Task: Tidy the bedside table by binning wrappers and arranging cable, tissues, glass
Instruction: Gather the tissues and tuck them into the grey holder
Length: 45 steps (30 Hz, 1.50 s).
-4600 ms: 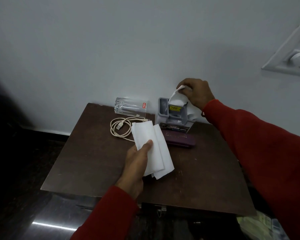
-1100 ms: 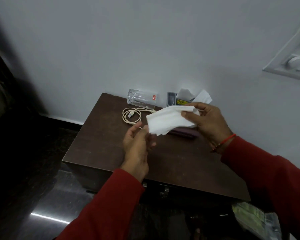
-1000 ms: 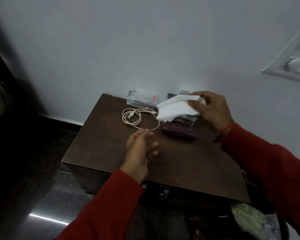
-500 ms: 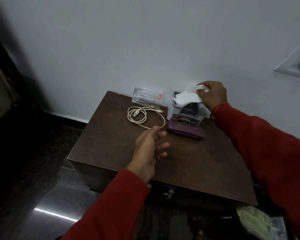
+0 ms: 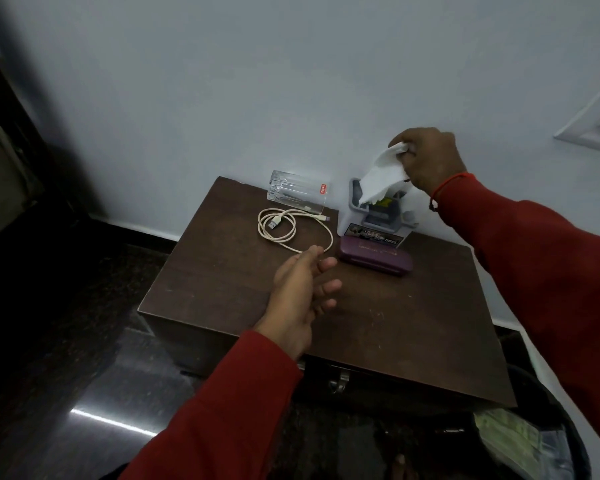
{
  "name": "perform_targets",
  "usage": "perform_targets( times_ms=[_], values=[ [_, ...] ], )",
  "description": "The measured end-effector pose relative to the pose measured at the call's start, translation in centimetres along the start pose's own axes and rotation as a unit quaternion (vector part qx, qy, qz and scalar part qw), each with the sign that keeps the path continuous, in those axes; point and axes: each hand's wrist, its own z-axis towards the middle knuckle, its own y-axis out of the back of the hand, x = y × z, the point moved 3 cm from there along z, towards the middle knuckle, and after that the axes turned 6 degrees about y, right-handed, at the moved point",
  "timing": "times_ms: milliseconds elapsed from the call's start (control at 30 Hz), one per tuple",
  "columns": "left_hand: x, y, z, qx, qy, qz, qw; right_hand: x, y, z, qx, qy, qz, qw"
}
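My right hand [image 5: 428, 161] pinches the top of white tissues [image 5: 381, 178], whose lower end hangs into a grey holder [image 5: 359, 197] at the back of the dark brown bedside table [image 5: 378, 327]. My left hand [image 5: 302, 289] hovers above the table's middle with fingers apart and nothing in it; its fingertips are just short of the coiled cream USB cable [image 5: 284, 226]. A clear glass [image 5: 297, 192] with a red sticker lies on its side against the wall, behind the cable.
A purple case [image 5: 376, 259] lies in front of the holder, with a printed box [image 5: 373, 233] under the holder. A dark bin [image 5: 534, 445] with wrappers inside stands at the lower right. A wall switch plate [image 5: 596, 123] is at the right edge.
My right hand carried the tissues from mid-table back to the grey holder and now lifts them a little above it. My left hand let go of the tissues and stays open over the table.
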Motion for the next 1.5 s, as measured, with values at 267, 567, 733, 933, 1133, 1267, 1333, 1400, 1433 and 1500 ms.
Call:
perform_targets(
  times_ms=[267,567,733,933,1133,1267,1333,1400,1433,1500],
  values=[
    [0.0,-0.2,-0.2,-0.002,0.0,0.002,1.0,0.6,-1.2,-0.1,-0.004,-0.025,0.031,0.999],
    [-0.1,-0.1,-0.2,-0.001,0.0,0.006,1.0,0.7,-1.4,0.5,-0.019,-0.123,0.126,0.984],
    [-0.1,0.1,-0.2,0.002,0.001,0.008,1.0,0.2,-1.5,0.3,-0.024,-0.19,0.159,0.968],
    [-0.1,0.0,-0.3,0.003,-0.001,0.006,1.0,-1.2,-1.8,-0.4,-0.012,-0.256,0.229,0.939],
    [-0.1,-0.2,-0.4,0.002,-0.001,0.004,1.0,0.0,-1.8,-0.8,0.009,-0.197,0.152,0.968],
    [-0.1,-0.2,-0.4,0.002,-0.001,0.005,1.0,-0.2,-2.0,-0.8,0.022,-0.169,0.088,0.981],
    [-0.1,-0.2,-0.4,0.001,-0.001,0.006,1.0,0.0,-1.9,-0.9,0.027,-0.141,0.07,0.987],
    [-0.1,-0.2,-0.4,0.001,0.0,0.007,1.0,0.6,-1.7,-1.0,0.035,-0.109,0.051,0.992],
    [-0.1,-0.2,-0.4,0.001,0.0,0.007,1.0,1.0,-1.6,-1.1,0.04,-0.095,0.038,0.994],
    [-0.1,-0.2,-0.4,0.0,0.001,0.007,1.0,1.3,-1.4,-1.0,0.044,-0.078,0.013,0.996]
  ],
)
